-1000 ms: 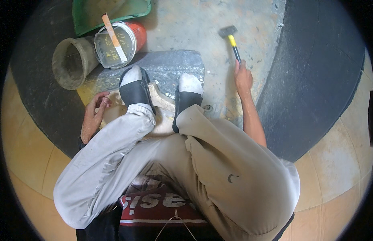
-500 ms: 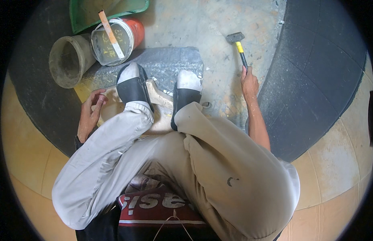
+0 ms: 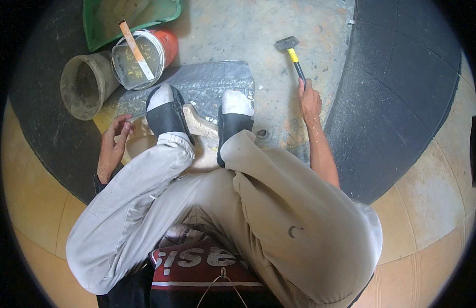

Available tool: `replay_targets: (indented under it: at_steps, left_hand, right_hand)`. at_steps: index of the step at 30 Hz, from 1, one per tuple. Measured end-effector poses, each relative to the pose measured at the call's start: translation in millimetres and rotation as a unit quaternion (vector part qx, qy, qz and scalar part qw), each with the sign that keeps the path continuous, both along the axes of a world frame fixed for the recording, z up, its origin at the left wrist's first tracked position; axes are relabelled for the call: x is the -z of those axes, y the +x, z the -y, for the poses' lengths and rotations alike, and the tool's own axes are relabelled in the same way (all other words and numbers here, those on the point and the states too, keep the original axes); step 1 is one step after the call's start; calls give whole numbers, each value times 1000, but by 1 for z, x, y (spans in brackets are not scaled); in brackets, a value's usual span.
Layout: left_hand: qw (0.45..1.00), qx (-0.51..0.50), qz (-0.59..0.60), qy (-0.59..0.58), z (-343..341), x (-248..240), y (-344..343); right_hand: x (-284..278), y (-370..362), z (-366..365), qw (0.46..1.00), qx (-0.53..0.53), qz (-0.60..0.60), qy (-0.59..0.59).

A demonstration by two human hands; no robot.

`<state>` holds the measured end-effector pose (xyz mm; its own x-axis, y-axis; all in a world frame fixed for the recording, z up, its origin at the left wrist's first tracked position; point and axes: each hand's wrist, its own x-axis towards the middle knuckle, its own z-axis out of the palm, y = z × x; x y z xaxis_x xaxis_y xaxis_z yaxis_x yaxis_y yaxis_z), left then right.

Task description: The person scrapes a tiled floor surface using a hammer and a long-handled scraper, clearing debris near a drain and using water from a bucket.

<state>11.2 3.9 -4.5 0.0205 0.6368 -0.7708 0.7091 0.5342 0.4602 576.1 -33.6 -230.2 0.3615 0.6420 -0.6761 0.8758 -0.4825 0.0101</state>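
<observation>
In my right hand (image 3: 311, 102) is a hammer (image 3: 293, 56) with a grey head and a black and yellow handle. The fingers wrap the handle's lower end, and the head is held out beyond my right foot. My left hand (image 3: 113, 146) is bent around the left edge of a pale, curved carved piece (image 3: 141, 139). Its thumb and fingers are close to that edge, partly curled. The carved piece lies under my two sandalled feet (image 3: 167, 114), which hide much of it. A raised pale arm of it shows between the sandals.
At the far left stand a dusty grey bucket (image 3: 68, 88) and a red and white bucket (image 3: 167, 47) with an orange and white stick (image 3: 135, 49) across its top. A green tray (image 3: 88, 31) is behind them. A dark, dusty sheet (image 3: 217, 74) lies beyond my feet.
My right hand and the hammer have shifted a little to the left and away from me. The left hand has hardly moved. The whole view has shifted slightly.
</observation>
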Motion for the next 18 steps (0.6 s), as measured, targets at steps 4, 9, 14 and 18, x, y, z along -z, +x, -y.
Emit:
replay_targets:
  at_steps: [4,9,14,18]
  left_hand:
    - [1000,-5,6,7,6,1,-4]
    - [1000,-21,8,-1,9,0,-5]
    - [1000,-30,10,2,16,-2,-6]
    - [999,-34,-3,-11,11,-5,-2]
  right_hand:
    - [-5,-3,0,1000,12,-2,-7]
    - [-1,1,-3,999,6,13,30]
    - [1,-11,-26,997,-51,1,50]
    - [13,-50,-71,995,-54,-20,79]
